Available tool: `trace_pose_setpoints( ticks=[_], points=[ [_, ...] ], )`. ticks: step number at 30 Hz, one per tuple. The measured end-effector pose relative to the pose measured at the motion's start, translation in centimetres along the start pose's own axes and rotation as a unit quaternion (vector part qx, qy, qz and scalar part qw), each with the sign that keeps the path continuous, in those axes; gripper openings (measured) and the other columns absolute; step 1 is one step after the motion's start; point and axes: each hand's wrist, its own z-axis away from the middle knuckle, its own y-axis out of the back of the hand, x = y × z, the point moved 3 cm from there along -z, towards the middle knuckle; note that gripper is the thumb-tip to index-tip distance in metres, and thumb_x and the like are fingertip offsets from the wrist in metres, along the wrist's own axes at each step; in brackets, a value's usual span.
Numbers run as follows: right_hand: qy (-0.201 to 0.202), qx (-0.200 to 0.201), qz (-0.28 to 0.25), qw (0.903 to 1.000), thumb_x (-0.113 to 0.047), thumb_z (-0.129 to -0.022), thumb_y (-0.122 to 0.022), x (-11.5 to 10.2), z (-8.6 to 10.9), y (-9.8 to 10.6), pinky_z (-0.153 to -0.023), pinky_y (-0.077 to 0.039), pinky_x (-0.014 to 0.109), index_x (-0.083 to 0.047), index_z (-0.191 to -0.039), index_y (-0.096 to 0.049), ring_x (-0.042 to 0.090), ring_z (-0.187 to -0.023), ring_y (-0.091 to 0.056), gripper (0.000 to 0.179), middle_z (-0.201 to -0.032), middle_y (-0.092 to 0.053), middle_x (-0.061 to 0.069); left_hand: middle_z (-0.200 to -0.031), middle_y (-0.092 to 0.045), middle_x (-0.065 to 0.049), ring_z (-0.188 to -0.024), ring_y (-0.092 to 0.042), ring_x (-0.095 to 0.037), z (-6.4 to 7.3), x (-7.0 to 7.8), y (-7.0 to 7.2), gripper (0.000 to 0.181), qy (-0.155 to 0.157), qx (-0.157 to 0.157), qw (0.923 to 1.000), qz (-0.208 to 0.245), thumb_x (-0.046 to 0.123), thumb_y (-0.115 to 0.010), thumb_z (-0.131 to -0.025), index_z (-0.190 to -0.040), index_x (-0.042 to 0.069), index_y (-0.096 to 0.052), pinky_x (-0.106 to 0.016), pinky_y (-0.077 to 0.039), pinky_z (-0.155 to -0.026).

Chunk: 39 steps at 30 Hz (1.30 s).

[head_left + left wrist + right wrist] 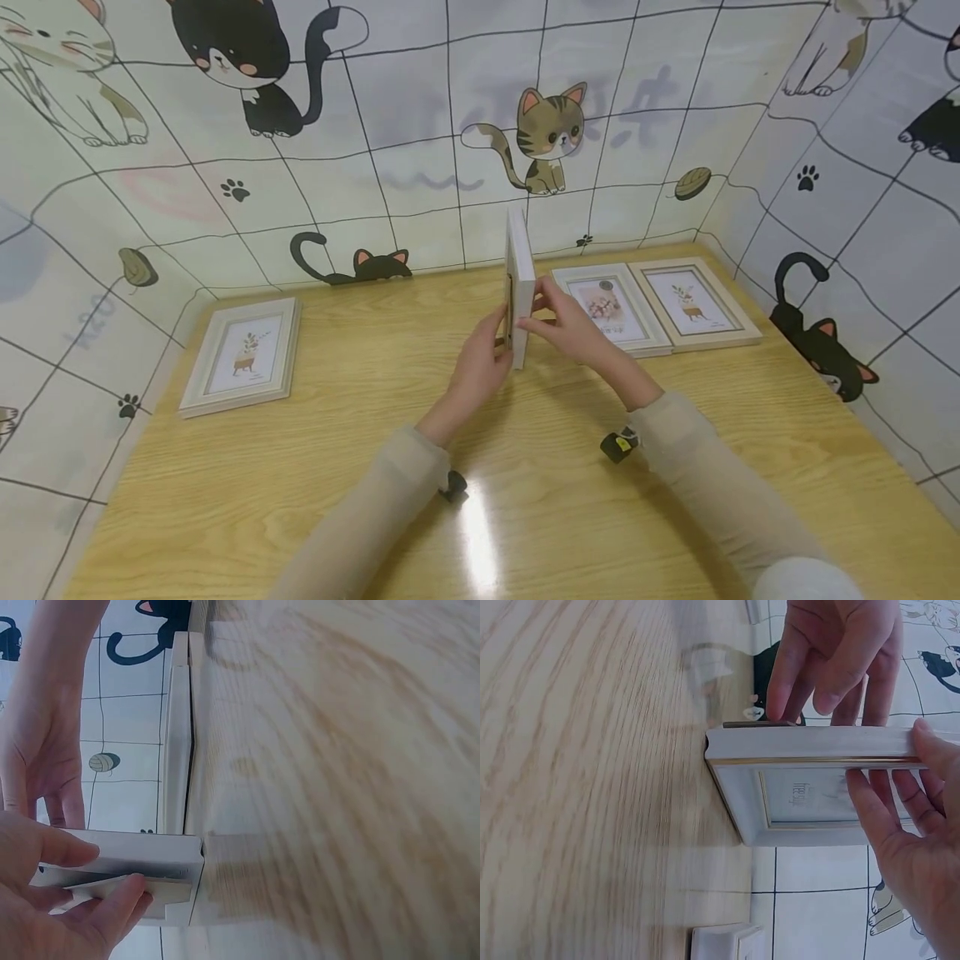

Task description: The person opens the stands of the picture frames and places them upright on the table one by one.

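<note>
A white picture frame (522,292) stands upright on the table, its edge toward me. My left hand (480,358) is at its back, where the left wrist view shows a thin stand flap (169,889) tilted out from the backing. The left thumb lies along the frame's edge and the fingers are on the flap. From the other side my right hand (570,325) grips the frame, thumb on the edge and fingers on the front, as the right wrist view shows. The frame's printed picture (810,796) is partly hidden by those fingers.
To the right, two framed pictures lie flat side by side: one with a pink print (611,308), one with a potted plant (693,302). Another plant picture frame (243,354) lies at the left. Cat-patterned walls (420,150) enclose the wooden table (360,358) behind and at both sides.
</note>
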Motion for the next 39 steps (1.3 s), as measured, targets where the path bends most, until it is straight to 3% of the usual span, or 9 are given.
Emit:
trace_pose_setpoints(
  ticks=[8, 12, 15, 19, 21, 28, 30, 36, 39],
  points=[
    [0.004, 0.016, 0.020, 0.9997, -0.008, -0.094, -0.068, -0.1, 0.1, -0.2, -0.087, -0.062, 0.040, 0.002, -0.122, -0.043, 0.035, -0.110, -0.063, 0.039, -0.120, -0.056, 0.019, -0.154, -0.041, -0.015, -0.123, -0.063, -0.034, 0.0, 0.1, 0.0, 0.065, 0.001, 0.005, 0.9998, -0.022, -0.002, -0.054, -0.097, -0.156, 0.010, -0.030, -0.036, -0.058, -0.097],
    [0.020, 0.039, 0.097, 0.9943, -0.014, -0.090, -0.073, -0.7, -0.1, -1.0, -0.081, -0.063, 0.034, -0.001, -0.115, -0.051, 0.029, -0.101, -0.067, 0.036, -0.108, -0.064, 0.016, -0.148, -0.049, -0.016, -0.124, -0.062, -0.033, -0.1, -0.1, -0.3, 0.058, -0.004, 0.002, 0.9999, -0.013, -0.003, -0.054, -0.096, -0.150, 0.006, -0.038, -0.034, -0.058, -0.096],
    [0.043, 0.051, 0.171, 0.9830, -0.015, -0.090, -0.073, -1.3, -0.1, -1.8, -0.080, -0.063, 0.035, -0.002, -0.110, -0.056, 0.026, -0.096, -0.069, 0.029, -0.101, -0.067, 0.014, -0.144, -0.054, -0.016, -0.122, -0.063, -0.031, -0.1, -0.3, -0.5, 0.053, -0.006, 0.006, 1.0000, 0.004, -0.003, -0.057, -0.094, -0.145, 0.004, -0.044, -0.033, -0.059, -0.094],
    [0.057, 0.055, 0.221, 0.9719, -0.015, -0.092, -0.072, -1.8, 0.0, -2.4, -0.082, -0.062, 0.039, 0.000, -0.120, -0.056, 0.026, -0.098, -0.070, 0.035, -0.104, -0.069, 0.015, -0.143, -0.057, -0.016, -0.116, -0.067, -0.031, 0.0, -0.7, -0.5, 0.050, 0.009, 0.015, 0.9996, 0.023, 0.000, -0.061, -0.095, -0.143, 0.004, -0.048, -0.036, -0.060, -0.092],
    [0.056, 0.053, 0.222, 0.9720, -0.015, -0.093, -0.070, -1.9, 0.0, -2.6, -0.084, -0.061, 0.039, 0.001, -0.127, -0.055, 0.027, -0.100, -0.070, 0.040, -0.109, -0.069, 0.016, -0.143, -0.057, -0.016, -0.113, -0.068, -0.033, 0.1, -0.7, -0.4, 0.049, 0.015, 0.023, 0.9995, 0.016, 0.002, -0.061, -0.095, -0.143, 0.003, -0.048, -0.037, -0.060, -0.090],
    [0.043, 0.074, 0.198, 0.9765, -0.017, -0.093, -0.070, -2.0, 0.0, -3.1, -0.085, -0.062, 0.031, 0.000, -0.124, -0.058, 0.024, -0.100, -0.068, 0.037, -0.112, -0.067, 0.014, -0.131, -0.063, -0.018, -0.107, -0.071, -0.030, 0.2, 0.0, -0.2, 0.040, 0.002, 0.050, 0.9936, -0.101, 0.004, -0.062, -0.096, -0.134, -0.002, -0.053, -0.036, -0.061, -0.087],
    [0.039, 0.084, 0.191, 0.9771, -0.021, -0.093, -0.071, -2.0, -0.1, -3.2, -0.083, -0.062, 0.029, -0.001, -0.122, -0.058, 0.023, -0.099, -0.067, 0.037, -0.111, -0.068, 0.013, -0.128, -0.064, -0.018, -0.107, -0.070, -0.029, 0.2, 0.3, -0.2, 0.038, -0.002, 0.054, 0.9876, -0.147, 0.005, -0.062, -0.096, -0.132, -0.002, -0.055, -0.037, -0.061, -0.086],
    [0.018, 0.104, 0.176, 0.9787, -0.030, -0.092, -0.073, -2.1, -0.2, -3.0, -0.079, -0.063, 0.031, -0.004, -0.111, -0.056, 0.022, -0.096, -0.070, 0.036, -0.104, -0.067, 0.010, -0.132, -0.060, -0.017, -0.100, -0.071, -0.026, 0.4, 1.2, -0.2, 0.031, -0.021, 0.052, 0.9602, -0.273, 0.013, -0.060, -0.097, -0.125, -0.002, -0.063, -0.036, -0.063, -0.078],
    [0.028, 0.107, 0.189, 0.9756, -0.026, -0.093, -0.071, -2.2, -0.2, -2.9, -0.078, -0.063, 0.033, -0.003, -0.108, -0.054, 0.024, -0.094, -0.068, 0.031, -0.101, -0.066, 0.011, -0.135, -0.058, -0.018, -0.095, -0.072, -0.025, 0.4, 1.3, -0.2, 0.034, -0.023, 0.046, 0.9596, -0.277, 0.013, -0.059, -0.098, -0.127, -0.006, -0.060, -0.032, -0.063, -0.074]
  ],
)
